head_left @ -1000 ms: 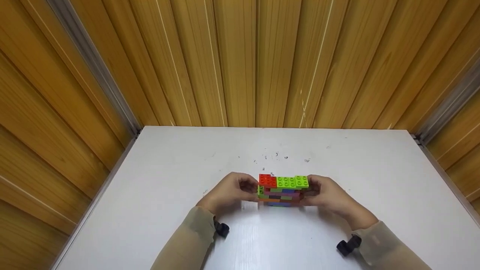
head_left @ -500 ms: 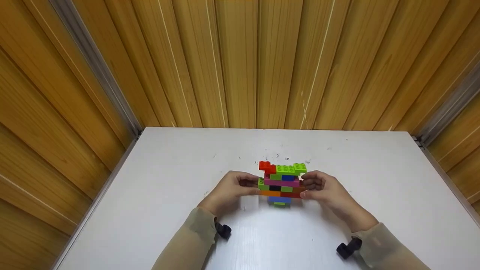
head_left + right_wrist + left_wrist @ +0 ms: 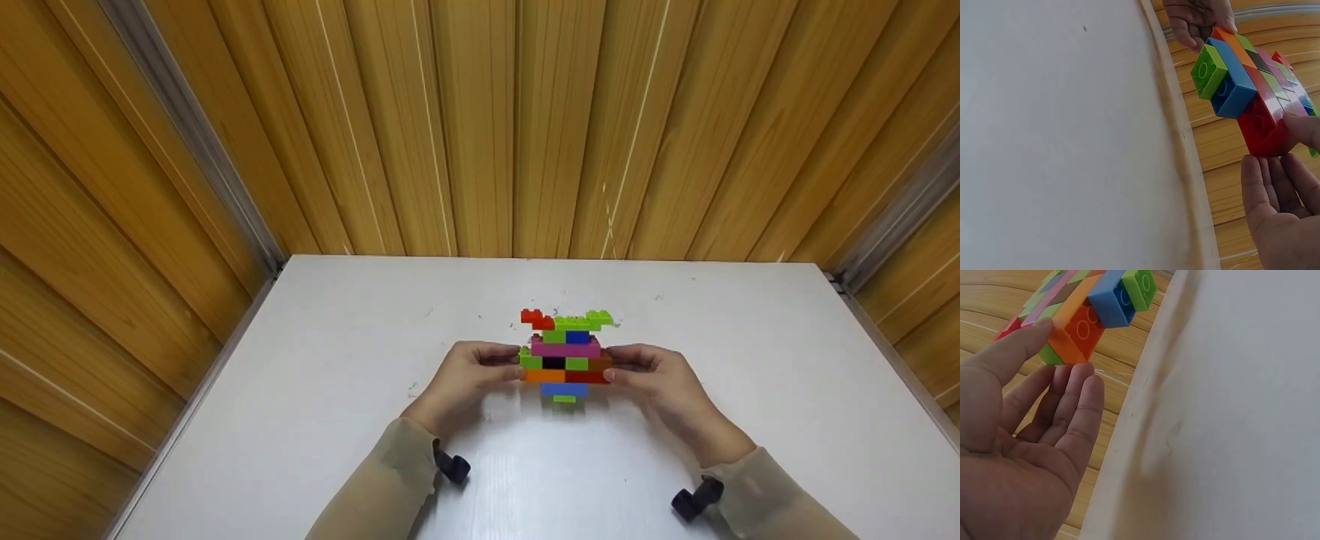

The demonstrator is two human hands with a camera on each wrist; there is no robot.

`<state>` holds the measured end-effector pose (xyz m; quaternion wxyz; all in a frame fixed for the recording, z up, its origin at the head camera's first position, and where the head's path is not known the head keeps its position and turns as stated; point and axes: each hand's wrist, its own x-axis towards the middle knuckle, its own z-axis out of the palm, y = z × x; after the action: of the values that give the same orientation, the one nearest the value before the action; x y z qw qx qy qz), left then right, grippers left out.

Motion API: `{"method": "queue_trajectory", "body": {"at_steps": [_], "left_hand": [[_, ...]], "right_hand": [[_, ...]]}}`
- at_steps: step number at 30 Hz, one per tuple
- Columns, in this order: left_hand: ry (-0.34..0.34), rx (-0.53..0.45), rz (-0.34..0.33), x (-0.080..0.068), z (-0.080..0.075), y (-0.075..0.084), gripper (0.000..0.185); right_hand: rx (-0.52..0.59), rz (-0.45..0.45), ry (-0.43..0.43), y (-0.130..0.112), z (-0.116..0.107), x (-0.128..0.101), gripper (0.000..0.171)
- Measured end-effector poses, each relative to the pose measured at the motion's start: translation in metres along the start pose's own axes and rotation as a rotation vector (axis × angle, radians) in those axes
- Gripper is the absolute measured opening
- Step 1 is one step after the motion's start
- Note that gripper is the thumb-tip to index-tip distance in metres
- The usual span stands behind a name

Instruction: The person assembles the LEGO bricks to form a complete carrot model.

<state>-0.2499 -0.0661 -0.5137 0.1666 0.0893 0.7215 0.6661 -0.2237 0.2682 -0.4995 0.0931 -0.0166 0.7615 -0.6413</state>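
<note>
Above the desk: you hold a stack of toy bricks point(image 3: 565, 354) between your two hands, lifted clear of the white desk point(image 3: 300, 390); the wrist views show open air under its lowest brick.
Stack, top to bottom: a red brick point(image 3: 535, 319) and a lime green brick point(image 3: 585, 321) crown it, then green and blue, a pink layer, green with black, orange with red, a blue brick point(image 3: 564, 389), and a small green brick point(image 3: 564, 399) as the lowest.
Stack's pose: it stands roughly upright in the head view, its widest layers in the middle and the narrow bricks at the bottom.
Left hand point(image 3: 469, 375): you grip the left end of the stack at the orange and green layers; in the left wrist view your thumb lies on one face and your fingers point(image 3: 1075, 405) curl under the orange brick point(image 3: 1075, 332).
Right hand point(image 3: 660, 379): you grip the right end at the red layer; in the right wrist view your thumb presses one face of the red brick point(image 3: 1261, 126) and your fingers point(image 3: 1275, 185) lie just beside it, only slightly bent.
Behind the stack: wooden panel walls point(image 3: 480, 120) rise from the far edge of the desk.
Nearer you than the stack: both sleeves point(image 3: 390, 480) carry a black wrist mount point(image 3: 694, 495).
</note>
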Motion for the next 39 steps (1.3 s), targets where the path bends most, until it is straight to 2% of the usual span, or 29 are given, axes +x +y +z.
{"method": "queue_trajectory", "body": {"at_steps": [8, 19, 25, 31, 35, 39], "left_hand": [[0.066, -0.026, -0.014, -0.003, 0.008, 0.002, 0.036], [0.18, -0.02, 0.044, -0.003, 0.024, 0.001, 0.027], [0.244, 0.002, 0.09, -0.001, 0.032, -0.001, 0.025], [0.264, -0.01, 0.076, 0.0, 0.037, -0.006, 0.025], [0.264, -0.035, 0.059, 0.0, 0.039, -0.008, 0.026], [0.253, -0.013, 0.032, -0.001, 0.039, -0.007, 0.028]], "right_hand": [[0.011, 0.046, 0.051, 0.001, 0.003, -0.001, 0.054], [0.021, 0.073, 0.095, 0.003, 0.01, 0.002, 0.049], [-0.048, 0.064, 0.144, 0.005, 0.012, 0.004, 0.045], [-0.14, 0.082, 0.18, 0.007, 0.014, 0.003, 0.045], [-0.155, 0.11, 0.181, 0.007, 0.014, 0.003, 0.046], [-0.154, 0.123, 0.189, 0.008, 0.014, 0.003, 0.047]]}}
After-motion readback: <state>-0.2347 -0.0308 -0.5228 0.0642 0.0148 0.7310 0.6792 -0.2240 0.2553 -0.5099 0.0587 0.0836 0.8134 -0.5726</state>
